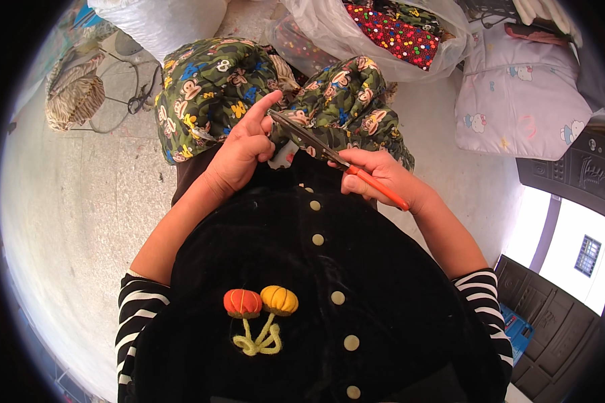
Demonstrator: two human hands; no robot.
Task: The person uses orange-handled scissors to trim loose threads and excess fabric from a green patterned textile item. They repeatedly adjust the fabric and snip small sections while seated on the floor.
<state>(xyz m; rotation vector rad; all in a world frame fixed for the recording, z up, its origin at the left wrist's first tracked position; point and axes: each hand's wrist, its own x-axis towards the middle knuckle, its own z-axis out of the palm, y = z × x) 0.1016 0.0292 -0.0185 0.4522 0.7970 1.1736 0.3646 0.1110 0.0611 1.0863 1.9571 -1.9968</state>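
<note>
My right hand (378, 171) holds scissors (307, 137) with red handles, the blades pointing up and left. Their tips lie close to the fingers of my left hand (244, 138). That hand has its index finger stretched out and the other fingers curled; whether they pinch any cloth is hidden. Beneath both hands, over my lap, lies bunched camouflage cloth (206, 95) printed with cartoon monkeys. Part of it (348, 101) bulges to the right behind the blades.
A clear plastic bag (312, 25) of dotted red fabric (393, 35) stands ahead. White sack (156, 25) and striped cloth (75, 93) are at the left. A pale padded cover (514, 101) hangs at the right, near dark panelled doors (544, 322) and a blue case (519, 332).
</note>
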